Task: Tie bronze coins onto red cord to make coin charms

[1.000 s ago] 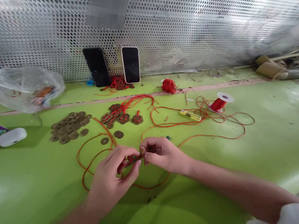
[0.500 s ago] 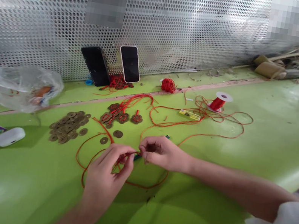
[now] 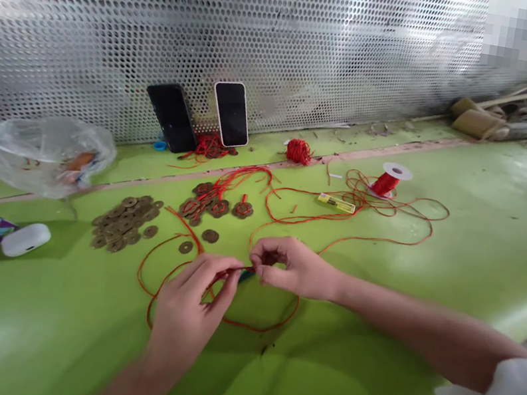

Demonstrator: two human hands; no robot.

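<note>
Red cord (image 3: 246,268) runs between my fingertips. My left hand (image 3: 195,301) pinches it between thumb and forefinger. Close on its right, my right hand (image 3: 290,266) pinches the same cord, with curled fingers. Loops of the cord lie on the green table beneath both hands. A dark green object (image 3: 246,277), mostly hidden, lies behind the fingertips. Beyond my left hand are a loose coin (image 3: 186,247) and another coin (image 3: 210,236), both round and brown. Farther back sit coins tied with red cord (image 3: 218,207) and a single knotted coin cluster (image 3: 243,207).
A pile of loose coins (image 3: 125,221) is at left, near a white case (image 3: 26,240) and a plastic bag (image 3: 43,154). A spool of red cord (image 3: 387,181), a yellow tube (image 3: 336,203) and a red cord bundle (image 3: 298,151) stand farther back. Two phones (image 3: 231,114) lean against perforated metal.
My right hand has shifted slightly right, and the short stretch of cord between my fingertips shows more plainly. The whole view has moved a little.
</note>
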